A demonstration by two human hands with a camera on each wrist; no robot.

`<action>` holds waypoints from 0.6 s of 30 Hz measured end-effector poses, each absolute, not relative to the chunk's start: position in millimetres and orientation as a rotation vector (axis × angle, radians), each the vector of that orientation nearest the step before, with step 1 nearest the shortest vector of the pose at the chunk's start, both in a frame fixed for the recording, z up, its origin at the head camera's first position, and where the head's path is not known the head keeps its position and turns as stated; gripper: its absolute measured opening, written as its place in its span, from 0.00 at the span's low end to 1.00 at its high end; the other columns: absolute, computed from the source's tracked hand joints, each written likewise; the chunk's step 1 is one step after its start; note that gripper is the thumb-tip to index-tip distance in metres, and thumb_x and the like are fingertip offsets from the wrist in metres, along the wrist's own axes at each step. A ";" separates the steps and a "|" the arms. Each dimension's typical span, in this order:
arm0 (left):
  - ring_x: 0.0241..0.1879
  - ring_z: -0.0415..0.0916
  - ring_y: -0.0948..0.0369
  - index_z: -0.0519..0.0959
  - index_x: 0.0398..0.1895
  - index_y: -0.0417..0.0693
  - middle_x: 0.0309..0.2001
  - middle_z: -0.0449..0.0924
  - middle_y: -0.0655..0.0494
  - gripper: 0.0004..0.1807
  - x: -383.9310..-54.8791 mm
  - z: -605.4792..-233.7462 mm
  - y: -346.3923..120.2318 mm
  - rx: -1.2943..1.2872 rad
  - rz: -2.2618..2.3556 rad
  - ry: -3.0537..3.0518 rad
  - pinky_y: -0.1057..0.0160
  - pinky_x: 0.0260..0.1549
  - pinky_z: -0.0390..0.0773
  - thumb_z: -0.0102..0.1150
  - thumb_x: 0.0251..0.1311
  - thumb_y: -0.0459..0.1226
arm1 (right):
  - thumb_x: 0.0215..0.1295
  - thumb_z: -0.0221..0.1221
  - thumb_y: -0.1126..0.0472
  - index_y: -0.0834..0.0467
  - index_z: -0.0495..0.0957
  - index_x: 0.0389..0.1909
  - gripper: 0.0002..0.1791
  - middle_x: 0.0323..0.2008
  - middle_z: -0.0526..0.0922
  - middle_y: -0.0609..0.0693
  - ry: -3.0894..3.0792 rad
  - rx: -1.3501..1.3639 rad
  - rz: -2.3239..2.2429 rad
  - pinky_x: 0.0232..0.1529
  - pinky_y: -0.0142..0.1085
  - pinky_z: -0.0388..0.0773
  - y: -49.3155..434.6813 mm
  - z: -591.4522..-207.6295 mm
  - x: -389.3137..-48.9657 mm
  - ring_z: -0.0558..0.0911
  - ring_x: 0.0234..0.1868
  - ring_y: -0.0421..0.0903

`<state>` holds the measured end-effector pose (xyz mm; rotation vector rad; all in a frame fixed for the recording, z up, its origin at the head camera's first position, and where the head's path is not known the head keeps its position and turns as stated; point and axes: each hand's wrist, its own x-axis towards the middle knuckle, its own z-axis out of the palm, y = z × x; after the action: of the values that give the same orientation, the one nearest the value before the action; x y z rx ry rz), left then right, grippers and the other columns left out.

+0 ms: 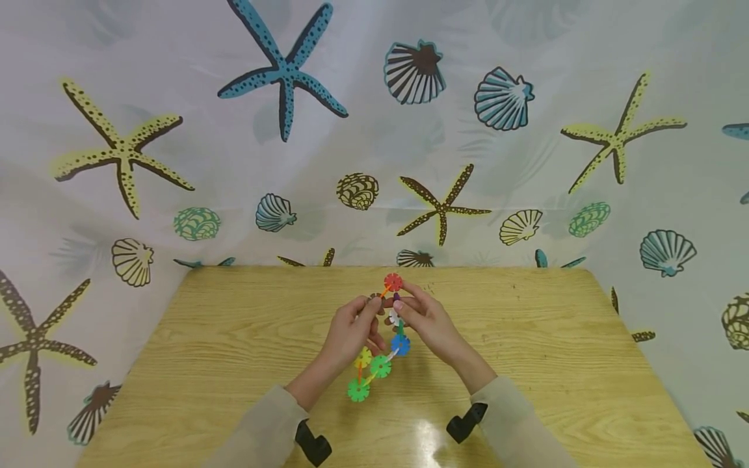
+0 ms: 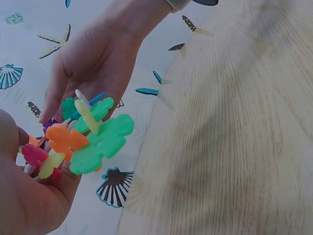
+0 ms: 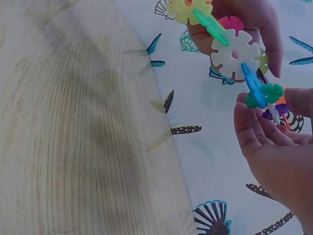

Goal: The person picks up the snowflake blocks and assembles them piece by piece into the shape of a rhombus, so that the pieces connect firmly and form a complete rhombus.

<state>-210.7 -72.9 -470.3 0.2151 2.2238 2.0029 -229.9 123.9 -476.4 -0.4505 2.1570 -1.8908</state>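
Above the wooden table, both hands hold a chain of colourful notched plastic connector discs. In the head view, my left hand [image 1: 348, 335] pinches the upper left of the chain at a brown disc [image 1: 377, 300]. Thumb and fingers of my right hand [image 1: 433, 325] grip it beside a white disc [image 1: 394, 318]. At the top sits a red disc [image 1: 393, 281]; below hang a blue disc [image 1: 400, 344], a yellow disc [image 1: 363, 357] and green discs [image 1: 380, 366]. The left wrist view shows flower-shaped green [image 2: 105, 144] and orange pieces [image 2: 66, 140]. Fingers hide some joints.
The light wooden table [image 1: 234, 325] spreads under both hands. Behind it and along its sides hangs a white cloth [image 1: 351, 136] printed with starfish and shells. A black wrist device [image 1: 313, 445] sits by the left cuff, another [image 1: 466, 422] by the right.
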 end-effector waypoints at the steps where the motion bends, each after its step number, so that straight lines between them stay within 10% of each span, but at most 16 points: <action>1: 0.20 0.84 0.53 0.77 0.45 0.36 0.25 0.72 0.52 0.22 -210.4 -470.5 -73.3 0.216 2.003 2.222 0.48 0.24 0.88 0.47 0.83 0.49 | 0.84 0.51 0.54 0.56 0.53 0.84 0.34 0.70 0.77 0.65 2.151 -0.454 -1.896 0.66 0.50 0.80 123.8 -476.5 -229.9 0.82 0.65 0.60; 10: 0.19 0.85 0.50 0.78 0.43 0.37 0.23 0.73 0.52 0.22 -208.7 -469.8 -73.5 0.209 1.997 2.196 0.50 0.24 0.88 0.49 0.82 0.49 | 0.84 0.52 0.56 0.46 0.53 0.85 0.34 0.67 0.79 0.66 2.107 -0.477 -1.965 0.69 0.54 0.78 123.2 -477.4 -229.3 0.79 0.68 0.62; 18: 0.16 0.83 0.51 0.68 0.70 0.50 0.17 0.71 0.53 0.23 -207.6 -469.9 -71.7 0.298 1.944 2.254 0.57 0.23 0.87 0.51 0.82 0.50 | 0.84 0.53 0.58 0.47 0.59 0.82 0.31 0.65 0.81 0.65 2.140 -0.517 -2.008 0.70 0.56 0.77 122.5 -477.8 -228.3 0.85 0.59 0.50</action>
<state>-207.6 -71.7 -469.9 0.2982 2.2540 1.9440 -228.3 122.5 -477.8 -0.5172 2.1398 -2.0080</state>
